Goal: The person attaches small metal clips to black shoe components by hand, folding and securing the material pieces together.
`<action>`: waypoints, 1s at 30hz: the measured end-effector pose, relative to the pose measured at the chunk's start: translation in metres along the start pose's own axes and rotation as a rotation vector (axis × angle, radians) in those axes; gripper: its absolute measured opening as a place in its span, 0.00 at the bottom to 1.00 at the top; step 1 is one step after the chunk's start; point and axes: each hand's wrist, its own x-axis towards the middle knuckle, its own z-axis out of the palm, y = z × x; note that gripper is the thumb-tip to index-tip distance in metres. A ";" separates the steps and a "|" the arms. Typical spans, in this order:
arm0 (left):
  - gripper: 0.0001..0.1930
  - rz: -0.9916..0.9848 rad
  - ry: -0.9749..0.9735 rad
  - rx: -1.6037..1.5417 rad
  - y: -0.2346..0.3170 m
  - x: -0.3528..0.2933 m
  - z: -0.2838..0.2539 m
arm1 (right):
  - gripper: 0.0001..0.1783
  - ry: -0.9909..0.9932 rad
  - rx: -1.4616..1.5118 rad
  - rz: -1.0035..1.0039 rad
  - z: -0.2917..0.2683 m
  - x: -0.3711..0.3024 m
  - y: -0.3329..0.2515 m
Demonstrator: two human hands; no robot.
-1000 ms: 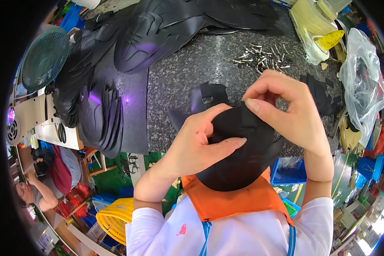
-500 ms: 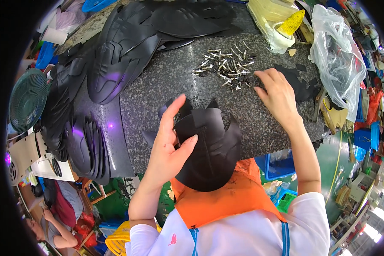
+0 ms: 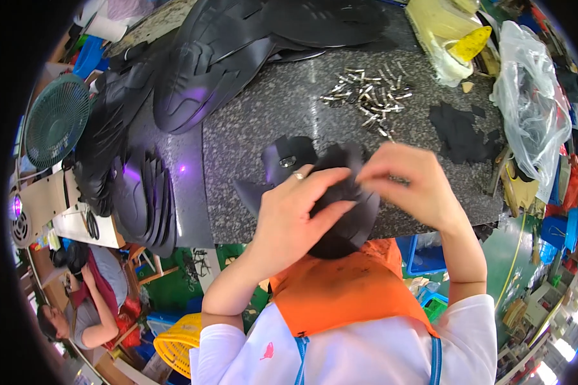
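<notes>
A curved black shoe upper (image 3: pixel 347 234) is held above the near edge of the stone worktop. My left hand (image 3: pixel 295 208), with a ring on one finger, grips it, thumb on the near face. At its upper part my right hand (image 3: pixel 408 183) has its fingertips pinched together, slightly blurred; whatever is between them is hidden. Behind the left hand, another black piece (image 3: pixel 295 151) with a small shiny metal fitting lies on the worktop. Just beyond the right hand is a loose pile of small black-and-silver strips (image 3: pixel 376 96).
Large stacks of black uppers (image 3: pixel 218 61) cover the worktop's far left, with a smaller stack (image 3: pixel 141 212) nearer. Black scraps (image 3: pixel 462 131), a clear plastic bag (image 3: pixel 526 96) and a yellow-tipped wrapped bundle (image 3: pixel 453 51) are at right. A green fan (image 3: pixel 58 122) and a seated person (image 3: pixel 90 308) are left.
My right hand has moved from beside the pile of strips, left and nearer, onto the upper. My left hand still grips the upper, now tilted differently. The whole view has shifted slightly.
</notes>
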 end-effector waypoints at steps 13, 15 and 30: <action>0.17 0.244 -0.031 0.110 0.006 -0.002 -0.010 | 0.04 -0.057 0.815 0.601 0.027 -0.009 -0.018; 0.21 0.357 -0.031 0.172 0.002 -0.004 -0.014 | 0.04 -0.071 0.854 0.570 0.028 -0.012 -0.012; 0.29 0.026 0.121 -0.346 0.001 -0.016 -0.012 | 0.07 0.346 0.574 -0.053 0.056 -0.021 -0.007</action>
